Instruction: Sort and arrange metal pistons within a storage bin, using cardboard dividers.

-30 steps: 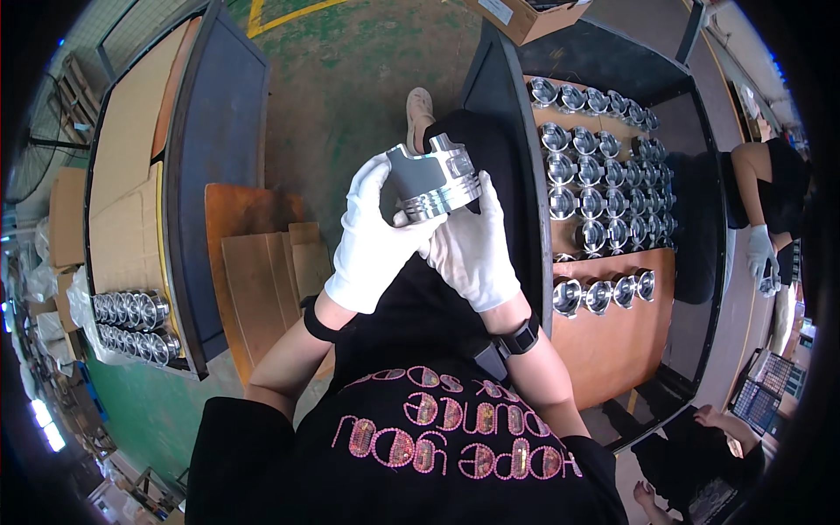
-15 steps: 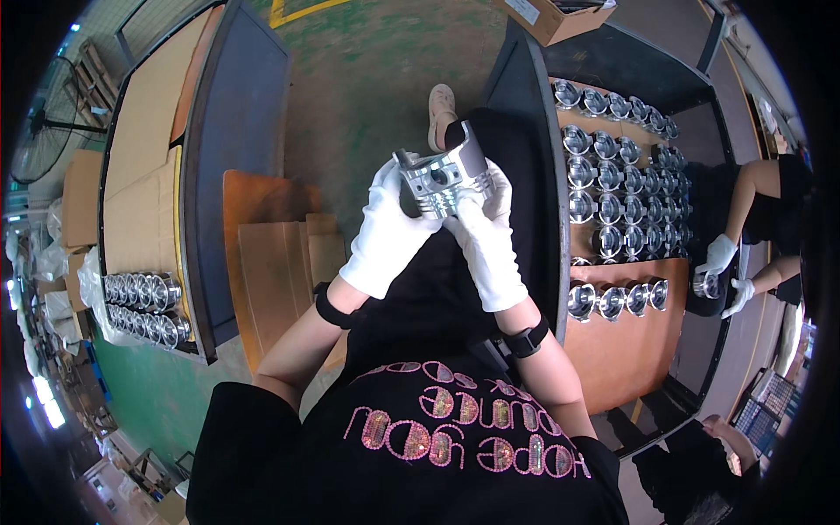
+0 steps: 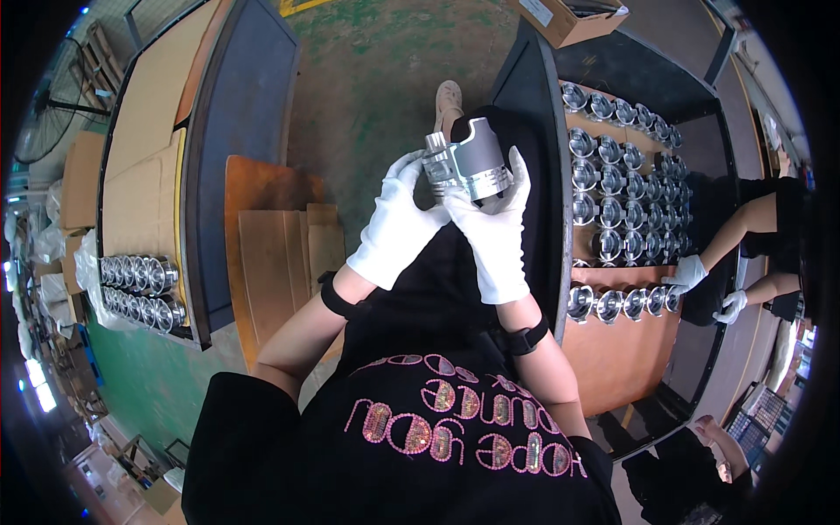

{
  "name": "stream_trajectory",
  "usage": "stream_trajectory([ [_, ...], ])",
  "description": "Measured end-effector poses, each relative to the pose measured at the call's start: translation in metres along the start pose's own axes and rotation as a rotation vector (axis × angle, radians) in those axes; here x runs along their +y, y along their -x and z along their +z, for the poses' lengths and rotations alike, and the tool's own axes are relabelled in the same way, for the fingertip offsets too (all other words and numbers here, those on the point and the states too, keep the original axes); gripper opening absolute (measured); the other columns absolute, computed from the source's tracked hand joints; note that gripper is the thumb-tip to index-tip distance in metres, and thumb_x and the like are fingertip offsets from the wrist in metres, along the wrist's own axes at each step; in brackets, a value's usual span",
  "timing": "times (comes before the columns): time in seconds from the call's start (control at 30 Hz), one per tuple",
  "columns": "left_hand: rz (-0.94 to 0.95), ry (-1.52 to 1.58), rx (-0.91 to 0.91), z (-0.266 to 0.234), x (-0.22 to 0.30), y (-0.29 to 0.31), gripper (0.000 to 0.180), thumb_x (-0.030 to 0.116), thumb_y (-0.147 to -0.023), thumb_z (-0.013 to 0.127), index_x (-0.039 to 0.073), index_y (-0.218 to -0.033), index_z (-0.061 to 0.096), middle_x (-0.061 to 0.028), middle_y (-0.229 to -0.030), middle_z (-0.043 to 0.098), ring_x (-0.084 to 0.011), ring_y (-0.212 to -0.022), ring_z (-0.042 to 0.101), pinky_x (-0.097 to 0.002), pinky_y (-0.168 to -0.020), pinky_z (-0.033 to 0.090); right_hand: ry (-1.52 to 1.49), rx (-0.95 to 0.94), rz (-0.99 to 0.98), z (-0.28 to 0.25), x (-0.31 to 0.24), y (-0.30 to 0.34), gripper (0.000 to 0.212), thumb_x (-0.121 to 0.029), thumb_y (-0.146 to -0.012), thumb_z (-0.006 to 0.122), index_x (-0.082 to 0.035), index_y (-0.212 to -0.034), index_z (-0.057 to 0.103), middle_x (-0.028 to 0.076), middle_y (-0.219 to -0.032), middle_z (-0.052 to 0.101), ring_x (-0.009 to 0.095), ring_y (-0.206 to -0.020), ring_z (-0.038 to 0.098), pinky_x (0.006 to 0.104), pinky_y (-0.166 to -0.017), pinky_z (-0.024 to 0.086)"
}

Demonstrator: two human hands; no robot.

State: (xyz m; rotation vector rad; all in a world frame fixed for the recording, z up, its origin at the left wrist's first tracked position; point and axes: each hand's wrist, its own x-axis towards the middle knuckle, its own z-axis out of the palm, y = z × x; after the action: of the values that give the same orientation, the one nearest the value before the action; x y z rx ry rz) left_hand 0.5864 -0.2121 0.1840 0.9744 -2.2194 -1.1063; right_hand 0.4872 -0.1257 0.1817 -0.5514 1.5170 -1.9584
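Note:
A silver engine piston (image 3: pixel 475 162) with a dark grey coated skirt and ring grooves is held up in front of me, over my lap. My left hand (image 3: pixel 398 219), in a white glove, closes on its left side. Gloved the same way, my right hand (image 3: pixel 490 227) grips it from below and the right, thumb across the grooved end. The grooves face toward me and the skirt points away. Part of the piston's lower side is hidden by my fingers.
At right, a dark bin holds rows of pistons (image 3: pixel 610 179) on brown board (image 3: pixel 626 363). A co-worker's gloved hand (image 3: pixel 689 273) reaches its far side. A left bin carries cardboard (image 3: pixel 144 206) and two piston rows (image 3: pixel 140 289). An open carton (image 3: pixel 573 26) sits at the top.
The piston has been turned in my hands, so its dark skirt now shows rather than the pin hole. The co-worker's hand has set another piston at the end of the front row.

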Motion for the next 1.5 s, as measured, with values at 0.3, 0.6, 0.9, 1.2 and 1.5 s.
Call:
stream_trajectory([
  [0.3, -0.002, -0.008, -0.014, -0.004, 0.005, 0.001, 0.062, 0.013, -0.072, 0.077, 0.0, -0.126, 0.05, -0.0182, -0.132, 0.049, -0.0329, -0.122, 0.05, -0.04, -0.102, 0.042, -0.315, -0.039, 0.183, -0.007, -0.003, 0.001, 0.083, -0.002, -0.083, 0.068, -0.011, -0.147, 0.017, 0.015, -0.132, 0.042, 0.023, -0.115, 0.053, 0.0388, -0.095, 0.048],
  [0.6, 0.032, 0.063, -0.036, -0.009, -0.008, 0.011, 0.06, 0.006, -0.077, 0.072, 0.002, -0.131, 0.046, -0.0143, -0.14, 0.041, -0.0284, -0.128, 0.046, -0.0413, -0.107, 0.039, -0.652, -0.171, 0.55, -0.009, -0.02, -0.011, 0.061, -0.051, -0.096, 0.046, -0.005, -0.135, 0.035, 0.017, -0.12, 0.051, 0.031, -0.104, 0.059, 0.0387, -0.086, 0.053],
  [0.9, 0.093, 0.148, -0.064, -0.016, -0.001, 0.014, 0.055, -0.005, -0.082, 0.059, 0.005, -0.134, 0.043, -0.0116, -0.142, 0.039, -0.0277, -0.131, 0.042, -0.0418, -0.107, 0.038, -0.739, -0.14, 0.614, -0.013, -0.02, -0.015, 0.064, -0.052, -0.095, 0.048, -0.004, -0.136, 0.034, 0.02, -0.12, 0.049, 0.032, -0.106, 0.058, 0.0404, -0.088, 0.054],
  [1.2, 0.08, 0.221, -0.062, -0.01, -0.013, 0.013, 0.052, -0.006, -0.084, 0.056, 0.003, -0.133, 0.042, -0.0131, -0.14, 0.04, -0.0267, -0.13, 0.043, -0.0392, -0.108, 0.038, -0.175, 0.045, 0.163, -0.008, -0.005, -0.007, 0.078, -0.012, -0.083, 0.072, -0.005, -0.144, 0.024, 0.015, -0.127, 0.047, 0.025, -0.114, 0.054, 0.0368, -0.093, 0.051],
  [1.5, 0.026, 0.148, -0.049, -0.003, -0.02, 0.008, 0.038, 0.007, -0.094, 0.055, 0.0, -0.13, 0.047, -0.0154, -0.133, 0.047, -0.0256, -0.124, 0.049, -0.0349, -0.103, 0.041, 0.628, 0.154, -0.269, -0.003, 0.0, -0.004, 0.11, -0.007, -0.059, 0.086, -0.006, -0.147, 0.019, 0.02, -0.133, 0.03, 0.034, -0.122, 0.043, 0.0431, -0.098, 0.048],
])
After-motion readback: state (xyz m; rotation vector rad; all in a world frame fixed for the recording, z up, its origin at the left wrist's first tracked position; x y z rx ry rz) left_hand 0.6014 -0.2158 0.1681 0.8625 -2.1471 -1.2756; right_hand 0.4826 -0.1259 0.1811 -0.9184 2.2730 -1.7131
